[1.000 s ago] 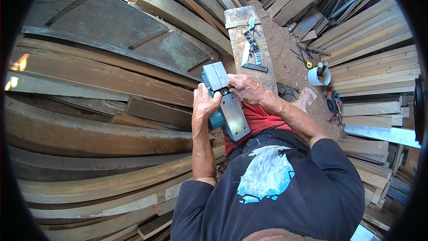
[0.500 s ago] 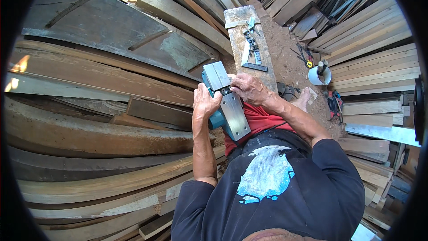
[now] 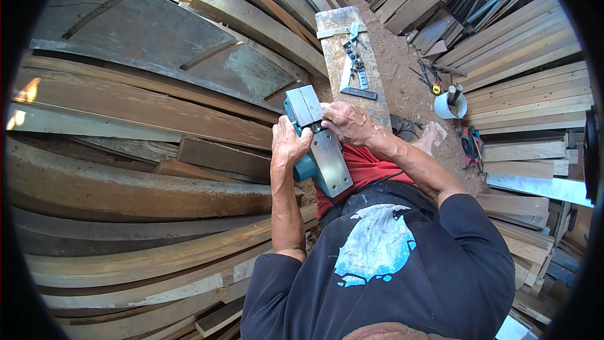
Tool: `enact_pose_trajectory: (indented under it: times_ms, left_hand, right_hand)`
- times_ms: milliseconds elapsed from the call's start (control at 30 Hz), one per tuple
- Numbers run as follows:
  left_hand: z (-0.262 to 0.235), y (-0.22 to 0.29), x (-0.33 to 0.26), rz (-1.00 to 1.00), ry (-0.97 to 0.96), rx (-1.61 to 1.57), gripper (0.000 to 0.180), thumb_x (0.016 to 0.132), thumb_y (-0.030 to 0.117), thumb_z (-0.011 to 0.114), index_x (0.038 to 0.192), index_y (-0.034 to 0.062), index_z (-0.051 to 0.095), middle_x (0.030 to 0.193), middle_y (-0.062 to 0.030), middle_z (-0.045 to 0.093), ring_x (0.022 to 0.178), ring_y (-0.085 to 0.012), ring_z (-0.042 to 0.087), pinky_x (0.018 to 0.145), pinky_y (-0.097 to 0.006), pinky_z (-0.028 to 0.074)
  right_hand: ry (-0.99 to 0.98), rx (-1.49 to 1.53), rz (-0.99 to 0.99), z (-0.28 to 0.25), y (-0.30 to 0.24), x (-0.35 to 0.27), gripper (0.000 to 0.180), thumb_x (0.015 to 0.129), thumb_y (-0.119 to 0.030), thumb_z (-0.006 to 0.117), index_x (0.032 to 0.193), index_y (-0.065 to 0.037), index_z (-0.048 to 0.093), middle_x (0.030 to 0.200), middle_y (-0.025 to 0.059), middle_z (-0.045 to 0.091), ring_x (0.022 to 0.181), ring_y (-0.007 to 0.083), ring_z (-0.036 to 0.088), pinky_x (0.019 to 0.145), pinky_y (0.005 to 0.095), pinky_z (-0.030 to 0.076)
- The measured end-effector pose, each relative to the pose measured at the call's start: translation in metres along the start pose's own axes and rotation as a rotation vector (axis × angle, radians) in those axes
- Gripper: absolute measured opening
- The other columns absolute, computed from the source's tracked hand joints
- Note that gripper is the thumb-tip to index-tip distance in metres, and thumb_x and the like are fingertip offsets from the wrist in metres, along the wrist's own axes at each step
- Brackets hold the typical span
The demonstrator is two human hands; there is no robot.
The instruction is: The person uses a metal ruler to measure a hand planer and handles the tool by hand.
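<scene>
An electric hand planer [image 3: 331, 162] with a teal body lies upside down on my lap, its two metal sole plates facing up. My left hand [image 3: 290, 141] is wrapped round its left side, the thumb resting by the dark gap between the plates where the cutter drum sits. At the right side of that gap, my right hand [image 3: 347, 122] has its fingers curled and pressed together against the planer. Whatever those fingertips hold is hidden. Beyond the planer, a square [image 3: 358, 92] and several small dark parts [image 3: 353, 56] lie on a narrow wooden bench [image 3: 375, 82].
Long timber planks [image 3: 145, 186] are stacked along the left, and more boards [image 3: 528, 104] stand on the right. A white bucket [image 3: 446, 111] with handles sticking out, a yellow tape measure [image 3: 436, 89] and red-and-black tools [image 3: 470, 148] are on the sawdust-covered floor.
My right hand has shifted slightly left along the gap, its fingers curling closer to the planer. My left hand and the planer stay almost where they were.
</scene>
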State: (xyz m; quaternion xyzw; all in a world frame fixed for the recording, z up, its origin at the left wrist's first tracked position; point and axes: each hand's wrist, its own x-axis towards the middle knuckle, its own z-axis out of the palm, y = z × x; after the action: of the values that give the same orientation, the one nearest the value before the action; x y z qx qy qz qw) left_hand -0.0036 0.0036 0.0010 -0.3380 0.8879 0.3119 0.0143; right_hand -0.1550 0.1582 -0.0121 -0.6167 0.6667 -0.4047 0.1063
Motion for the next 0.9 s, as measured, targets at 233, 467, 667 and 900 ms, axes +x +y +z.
enact_pose_trajectory:
  times_ms: [233,467,667,900]
  left_hand:
    - [0.001,-0.003,0.001,0.014,0.007,0.002,0.054,0.079,0.034,0.064,0.109,-0.0071,0.047,0.111,-0.0319,0.058,0.107,-0.0491,0.052,0.096,-0.054,0.043]
    - [-0.002,0.0,0.0,0.016,0.002,-0.036,0.054,0.08,0.034,0.064,0.109,-0.0074,0.047,0.109,-0.031,0.058,0.106,-0.0489,0.052,0.096,-0.054,0.043]
    - [-0.005,0.0,0.0,-0.02,-0.03,-0.018,0.055,0.08,0.034,0.064,0.112,-0.0078,0.048,0.112,-0.0308,0.057,0.108,-0.0481,0.052,0.097,-0.053,0.043]
    - [-0.002,-0.005,0.0,-0.017,-0.017,-0.044,0.054,0.081,0.034,0.062,0.114,-0.0067,0.049,0.113,-0.0291,0.057,0.108,-0.0486,0.051,0.098,-0.053,0.042]
  right_hand:
    - [-0.051,-0.064,0.037,0.001,-0.003,0.001,0.017,0.094,-0.015,0.059,0.105,-0.003,0.06,0.1,0.0166,0.062,0.096,0.0396,0.062,0.083,0.0468,0.052]
    - [-0.042,-0.049,0.061,0.001,-0.005,0.003,0.013,0.094,-0.015,0.059,0.099,-0.003,0.058,0.093,0.0165,0.06,0.09,0.0395,0.063,0.078,0.0475,0.052]
    - [-0.083,-0.029,0.206,-0.004,-0.007,0.005,0.02,0.098,-0.022,0.056,0.102,-0.004,0.065,0.098,0.0176,0.068,0.089,0.0362,0.067,0.079,0.046,0.053]
    - [0.133,-0.163,0.575,-0.029,0.085,-0.033,0.02,0.093,-0.02,0.062,0.098,-0.003,0.071,0.092,0.0217,0.068,0.09,0.036,0.068,0.083,0.0441,0.053]
